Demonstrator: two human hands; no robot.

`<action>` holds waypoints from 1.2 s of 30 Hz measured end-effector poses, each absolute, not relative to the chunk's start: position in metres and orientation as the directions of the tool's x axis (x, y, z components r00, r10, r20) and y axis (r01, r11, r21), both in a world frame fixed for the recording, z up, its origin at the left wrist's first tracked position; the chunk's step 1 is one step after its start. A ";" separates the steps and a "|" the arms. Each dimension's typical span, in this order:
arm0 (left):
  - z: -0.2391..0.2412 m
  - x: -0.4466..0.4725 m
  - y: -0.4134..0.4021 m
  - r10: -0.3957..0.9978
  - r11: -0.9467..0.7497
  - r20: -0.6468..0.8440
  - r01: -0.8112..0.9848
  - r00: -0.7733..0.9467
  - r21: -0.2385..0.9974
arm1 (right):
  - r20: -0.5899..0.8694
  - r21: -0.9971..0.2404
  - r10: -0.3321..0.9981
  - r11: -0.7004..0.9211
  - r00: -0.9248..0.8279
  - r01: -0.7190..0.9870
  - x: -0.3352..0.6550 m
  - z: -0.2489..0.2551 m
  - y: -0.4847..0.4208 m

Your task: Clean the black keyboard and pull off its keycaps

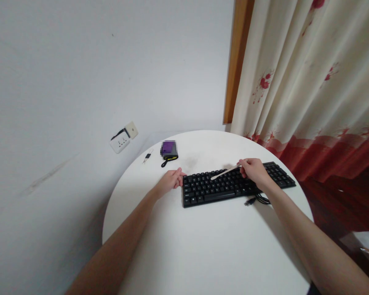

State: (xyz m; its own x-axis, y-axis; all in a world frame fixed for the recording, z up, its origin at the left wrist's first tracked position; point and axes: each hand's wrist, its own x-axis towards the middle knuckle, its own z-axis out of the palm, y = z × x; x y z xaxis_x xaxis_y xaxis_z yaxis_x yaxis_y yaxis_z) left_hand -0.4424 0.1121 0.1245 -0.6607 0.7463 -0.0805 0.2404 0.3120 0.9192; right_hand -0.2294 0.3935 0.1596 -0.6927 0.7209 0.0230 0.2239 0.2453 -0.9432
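Here, your right hand pinches a slim pale swab, tip pointing near-left over the long black keyboard lying left-to-right; your left hand meets its left end, finger grip unclear.

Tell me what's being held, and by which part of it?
The right hand holds the white swab near the end opposite the tip over the keyboard. Whether the left hand grips the keyboard's edge can't be told.
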 end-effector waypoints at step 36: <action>0.128 -0.439 0.114 0.742 0.335 -0.093 0.246 -0.664 0.910 | -0.099 -0.939 0.848 0.094 -0.521 0.331 -0.212 0.161 0.440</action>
State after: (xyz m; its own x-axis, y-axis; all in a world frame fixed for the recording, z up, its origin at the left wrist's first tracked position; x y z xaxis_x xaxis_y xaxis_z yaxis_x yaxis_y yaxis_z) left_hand -0.4392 0.1141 0.1278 -0.6641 0.7418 -0.0932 0.2462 0.3346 0.9096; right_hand -0.2123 0.4395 0.1614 -0.5211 0.8478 -0.0989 0.3306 0.0937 -0.9391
